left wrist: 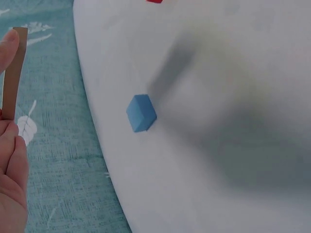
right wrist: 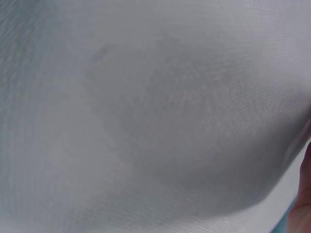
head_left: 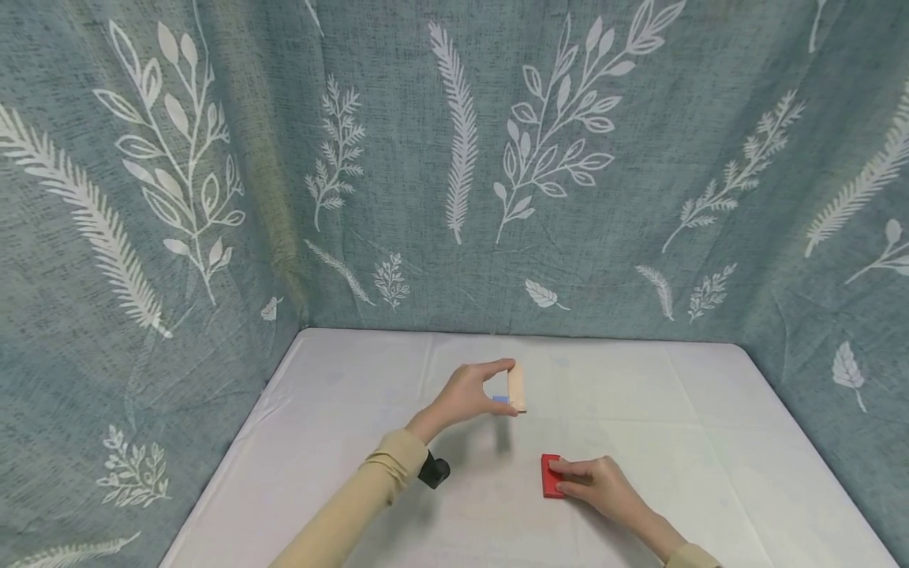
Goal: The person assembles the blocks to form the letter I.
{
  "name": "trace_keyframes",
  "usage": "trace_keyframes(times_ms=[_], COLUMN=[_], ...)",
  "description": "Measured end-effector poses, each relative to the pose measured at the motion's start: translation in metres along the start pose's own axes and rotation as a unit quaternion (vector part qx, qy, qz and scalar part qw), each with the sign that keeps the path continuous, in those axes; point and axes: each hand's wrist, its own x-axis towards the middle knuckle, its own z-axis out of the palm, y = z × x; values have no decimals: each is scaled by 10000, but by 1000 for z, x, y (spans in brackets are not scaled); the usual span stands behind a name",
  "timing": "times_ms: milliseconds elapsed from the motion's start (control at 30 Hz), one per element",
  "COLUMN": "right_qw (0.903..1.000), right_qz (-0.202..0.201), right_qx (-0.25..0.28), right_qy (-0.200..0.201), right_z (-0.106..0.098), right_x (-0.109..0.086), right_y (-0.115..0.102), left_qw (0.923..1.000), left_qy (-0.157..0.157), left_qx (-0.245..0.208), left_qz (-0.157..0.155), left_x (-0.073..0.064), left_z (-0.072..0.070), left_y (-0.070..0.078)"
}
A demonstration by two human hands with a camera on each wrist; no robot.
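Left hand (head_left: 463, 397): spread wide, holding a plain wooden block (head_left: 518, 386) by its ends, raised above the white-covered table (head_left: 653, 410). A blue block (left wrist: 141, 114) rests on the table. Right hand (head_left: 604, 485): narrow, pinching a red block (head_left: 548, 479).

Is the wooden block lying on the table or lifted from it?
Lifted: the left hand holds the wooden block by its ends; its shadow falls apart on the table.

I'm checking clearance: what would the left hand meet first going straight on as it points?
Probably the curtain; past the wooden block the left hand holds, the way looks free, depth unclear.
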Motion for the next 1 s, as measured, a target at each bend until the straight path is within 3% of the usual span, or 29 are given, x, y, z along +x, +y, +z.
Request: trace_keyframes(times_ms=[500, 767, 1000], right_qw=[9999, 9985, 9991], right_qz=[41, -450, -386], right_qx=[-92, -143, -55], right_qy=[-31, 271, 182], right_z=[-2, 0, 0], right_x=[-4, -2, -1], right_y=[5, 7, 5], left_qw=[9999, 9999, 9997], left_qy=[-114, -91, -46], left_qx=[-24, 65, 132], left_qz=[-82, -86, -180], left_x=[8, 13, 14], left_z=[30, 42, 50], left_y=[5, 3, 1])
